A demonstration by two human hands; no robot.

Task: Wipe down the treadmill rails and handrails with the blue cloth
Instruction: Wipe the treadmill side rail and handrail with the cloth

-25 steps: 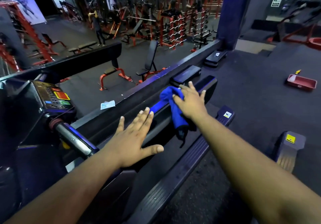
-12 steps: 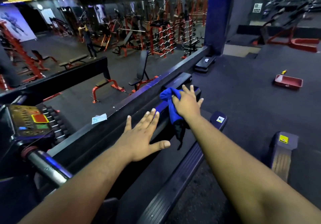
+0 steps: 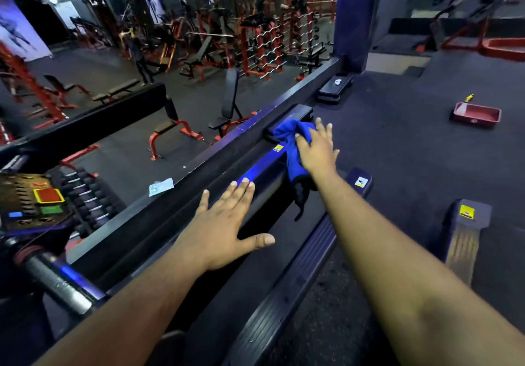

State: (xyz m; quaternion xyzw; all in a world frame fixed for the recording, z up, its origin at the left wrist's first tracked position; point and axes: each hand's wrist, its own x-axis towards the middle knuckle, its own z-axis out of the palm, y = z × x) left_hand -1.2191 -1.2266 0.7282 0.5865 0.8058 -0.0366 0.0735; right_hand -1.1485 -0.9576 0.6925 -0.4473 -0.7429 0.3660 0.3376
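Observation:
The blue cloth is bunched on the far end of the treadmill's left side rail, with a dark corner hanging down off the rail. My right hand presses flat on the cloth with its fingers straight and spread. My left hand rests open on the same rail nearer to me, palm down, thumb out to the right. The right foot rail runs between my arms. The chrome handrail and the console sit at the lower left.
A glass or mirror wall stands just beyond the rail, showing benches and red racks. Another treadmill's end cap lies to the right. A red tray sits on the dark floor. A blue pillar rises at the back.
My right hand has slid the cloth further away along the rail toward its end. My left hand stays flat on the rail. The view has shifted left and the console has dropped lower.

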